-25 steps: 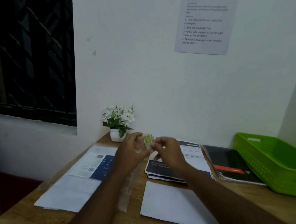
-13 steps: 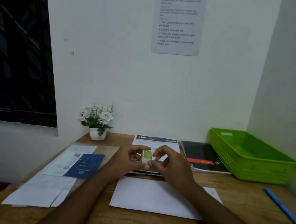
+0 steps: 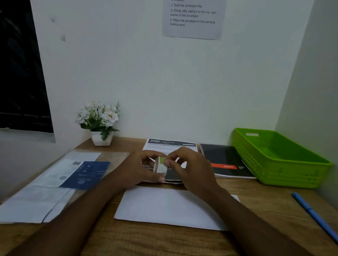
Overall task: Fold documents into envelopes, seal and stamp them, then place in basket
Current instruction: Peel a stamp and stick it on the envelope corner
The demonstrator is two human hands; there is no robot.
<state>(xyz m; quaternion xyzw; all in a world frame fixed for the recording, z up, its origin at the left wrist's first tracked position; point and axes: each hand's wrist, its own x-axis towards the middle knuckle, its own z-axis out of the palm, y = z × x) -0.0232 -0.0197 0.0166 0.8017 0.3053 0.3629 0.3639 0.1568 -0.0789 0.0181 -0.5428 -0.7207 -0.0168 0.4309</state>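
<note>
Both hands meet above the desk's middle on a small green stamp [image 3: 161, 160] with a curled white backing strip [image 3: 160, 168]. My left hand [image 3: 139, 170] holds the backing between thumb and fingers. My right hand [image 3: 191, 168] pinches the stamp's green edge with its fingertips. A white envelope [image 3: 171, 207] lies flat on the wooden desk just below the hands. The green basket [image 3: 277, 154] stands at the back right against the wall.
Printed documents [image 3: 171, 145] lie behind the hands, a black notebook [image 3: 223, 159] beside the basket. Papers and a blue leaflet [image 3: 86, 174] cover the left side. A flower pot [image 3: 101, 137] stands at the back left, a blue pen [image 3: 317, 216] at the right edge.
The hands have come down closer to the desk with the stamp, and the backing now curls away from it. The view has shifted right and tilted down.
</note>
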